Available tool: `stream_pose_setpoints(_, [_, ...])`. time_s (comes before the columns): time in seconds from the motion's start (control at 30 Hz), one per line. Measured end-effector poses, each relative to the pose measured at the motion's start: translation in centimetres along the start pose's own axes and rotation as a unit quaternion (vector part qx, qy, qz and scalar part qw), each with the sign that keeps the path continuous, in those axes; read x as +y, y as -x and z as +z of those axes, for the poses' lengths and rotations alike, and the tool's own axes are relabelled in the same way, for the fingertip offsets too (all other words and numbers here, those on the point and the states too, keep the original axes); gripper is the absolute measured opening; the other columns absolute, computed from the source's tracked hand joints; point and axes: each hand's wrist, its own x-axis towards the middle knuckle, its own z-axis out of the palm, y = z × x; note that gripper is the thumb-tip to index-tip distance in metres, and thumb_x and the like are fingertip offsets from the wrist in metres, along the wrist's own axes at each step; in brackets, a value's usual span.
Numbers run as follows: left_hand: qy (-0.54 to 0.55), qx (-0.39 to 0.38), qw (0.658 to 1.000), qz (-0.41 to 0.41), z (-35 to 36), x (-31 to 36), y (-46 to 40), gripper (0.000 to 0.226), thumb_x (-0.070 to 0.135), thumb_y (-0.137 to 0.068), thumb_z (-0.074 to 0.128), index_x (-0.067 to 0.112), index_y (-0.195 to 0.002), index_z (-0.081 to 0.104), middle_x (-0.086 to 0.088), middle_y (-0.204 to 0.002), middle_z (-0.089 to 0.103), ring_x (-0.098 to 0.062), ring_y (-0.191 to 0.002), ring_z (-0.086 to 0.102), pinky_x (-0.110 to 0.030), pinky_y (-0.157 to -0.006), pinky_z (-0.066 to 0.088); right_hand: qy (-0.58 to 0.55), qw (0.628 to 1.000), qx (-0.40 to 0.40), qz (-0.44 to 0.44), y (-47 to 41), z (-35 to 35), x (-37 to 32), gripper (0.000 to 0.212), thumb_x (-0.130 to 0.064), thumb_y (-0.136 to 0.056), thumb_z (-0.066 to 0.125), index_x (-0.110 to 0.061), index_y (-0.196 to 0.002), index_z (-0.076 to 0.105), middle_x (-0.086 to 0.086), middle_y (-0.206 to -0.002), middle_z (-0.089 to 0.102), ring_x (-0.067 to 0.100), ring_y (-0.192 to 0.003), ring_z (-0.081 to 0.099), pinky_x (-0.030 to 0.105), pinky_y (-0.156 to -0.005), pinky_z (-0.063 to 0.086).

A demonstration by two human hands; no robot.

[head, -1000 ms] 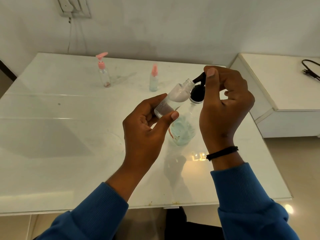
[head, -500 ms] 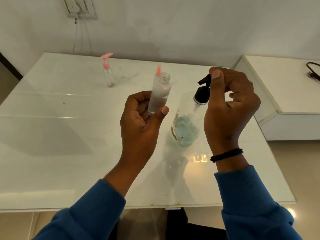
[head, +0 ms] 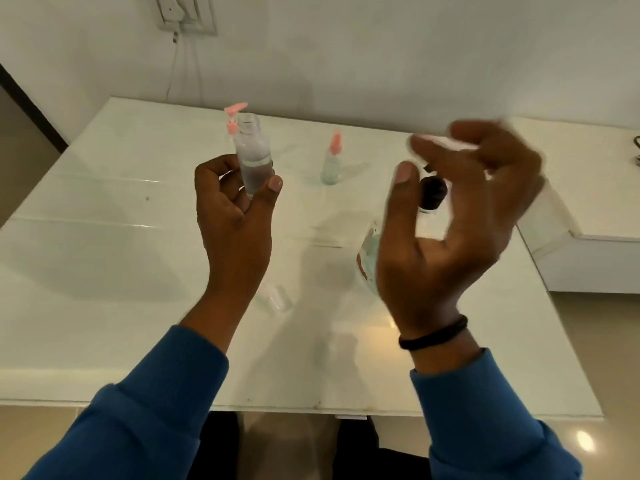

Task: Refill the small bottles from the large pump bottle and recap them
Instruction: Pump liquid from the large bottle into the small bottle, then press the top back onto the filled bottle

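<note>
Two hands are up over the white surface (head: 104, 237). The left hand (head: 232, 216) holds a small uncapped bottle (head: 254, 157) upright, its grip pinching the lower body between thumb and curled fingers, the open neck at the top and cloudy liquid filling roughly the lower half. The right hand (head: 446, 233) is blurred, fingers loosely spread and holding nothing, just in front of the large pump bottle (head: 369, 258), whose black pump head (head: 431, 194) shows between thumb and fingers. That bottle stands on the surface, mostly hidden by the palm.

Well behind, two small bottles with pink tops stand apart: a pump-top bottle (head: 232, 124) partly hidden behind the held one, and a spray bottle (head: 330, 161) nearer the middle. A clear cap-like piece (head: 275, 297) lies on the surface by the left wrist; what it is exactly I cannot tell.

The held bottle looks light, stiff and smooth, so likely slippery if wet; a grip round the mid-body keeps the neck free for the cap and keeps it from tipping while open. The large bottle seems heavier and stable; its pump head is the place to press
</note>
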Motion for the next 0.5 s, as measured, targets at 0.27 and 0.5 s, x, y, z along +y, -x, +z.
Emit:
stream_pose_setpoints(0.27, [-0.052,0.031,0.998,0.034,-1.5,0.1,-1.6,0.051,0.020,-0.091,0.075,0.012,-0.137,0.055,-0.001,-0.130,0.065,-0.016,-0.117,0.065,-0.028,-0.095,0.056,-0.084,0.934,-0.323,0.125,7.1,3.9,-0.7,0.007,-0.008,-0.092,0.066,-0.008,-0.095,0.072,0.001,-0.092,0.065,0.012,-0.077,0.059,0.020,-0.067,0.047])
stream_pose_setpoints(0.5, [-0.051,0.035,0.998,0.007,-1.4,-0.3,-1.5,0.046,0.021,-0.092,0.074,0.018,-0.134,0.056,0.000,-0.127,0.068,-0.017,-0.114,0.067,-0.035,-0.098,0.056,0.019,0.771,-0.618,0.153,11.2,5.3,-0.1,0.044,-0.045,-0.093,0.065,-0.030,-0.133,0.056,-0.006,-0.122,0.055,0.013,-0.105,0.056,0.030,-0.088,0.053])
